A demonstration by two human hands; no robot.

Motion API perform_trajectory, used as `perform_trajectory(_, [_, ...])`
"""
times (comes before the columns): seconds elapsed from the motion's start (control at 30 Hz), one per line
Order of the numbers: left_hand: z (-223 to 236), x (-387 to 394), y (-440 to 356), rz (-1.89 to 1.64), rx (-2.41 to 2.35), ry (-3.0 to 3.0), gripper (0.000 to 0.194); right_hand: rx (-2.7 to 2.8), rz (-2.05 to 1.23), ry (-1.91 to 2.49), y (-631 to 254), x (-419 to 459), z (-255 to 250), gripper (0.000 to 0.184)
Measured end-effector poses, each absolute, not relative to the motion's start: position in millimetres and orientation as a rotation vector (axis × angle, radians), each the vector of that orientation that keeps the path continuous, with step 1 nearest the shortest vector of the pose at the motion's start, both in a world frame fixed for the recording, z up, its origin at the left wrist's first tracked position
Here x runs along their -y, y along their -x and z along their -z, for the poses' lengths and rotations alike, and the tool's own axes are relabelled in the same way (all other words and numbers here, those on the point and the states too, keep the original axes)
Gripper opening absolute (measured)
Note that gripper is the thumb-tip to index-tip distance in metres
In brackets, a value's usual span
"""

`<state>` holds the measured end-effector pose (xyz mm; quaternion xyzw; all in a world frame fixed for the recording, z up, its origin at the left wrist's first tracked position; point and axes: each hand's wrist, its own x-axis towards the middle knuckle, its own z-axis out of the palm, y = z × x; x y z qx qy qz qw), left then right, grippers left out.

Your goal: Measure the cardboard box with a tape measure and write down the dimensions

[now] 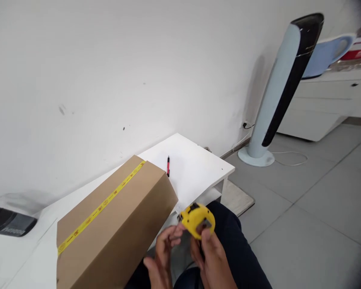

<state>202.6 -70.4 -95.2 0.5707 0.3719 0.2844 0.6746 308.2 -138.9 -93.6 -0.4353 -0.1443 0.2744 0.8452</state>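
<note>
In the lower middle of the head view, my right hand [212,257] grips a yellow tape measure [195,220] with black trim. Its thumb presses on the case and the fingers curl beneath. My left hand [164,253] is just left of the case, thumb apart from the bent fingers. Its fingertips are close to the metal end of the tape; whether they touch it I cannot tell. Left of both hands, a closed brown cardboard box [117,216] with yellow printed tape along its top rests on the white table [195,162]. Beyond the box lies a red and black pen [168,165].
A dark object [10,220] juts in at the left edge. The white wall [138,80] runs behind the table. To the right, a pale blue tower fan [273,88] stands on the grey tiled floor [313,208], its cord trailing. Farther back, a blue container [321,58] sits on a white cabinet [321,96].
</note>
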Motion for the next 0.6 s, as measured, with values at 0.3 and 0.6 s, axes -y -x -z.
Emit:
perform_trajectory(0.3, [68, 2, -255, -0.747, -0.892, -1.158, 0.101, 0.06, -0.72, 0.945, -352, 142, 89, 0.063])
perform_trajectory(0.6, [60, 51, -194, -0.654, -0.945, -2.019, 0.074, 0.269, -1.064, 0.925, -323, 137, 99, 0.07])
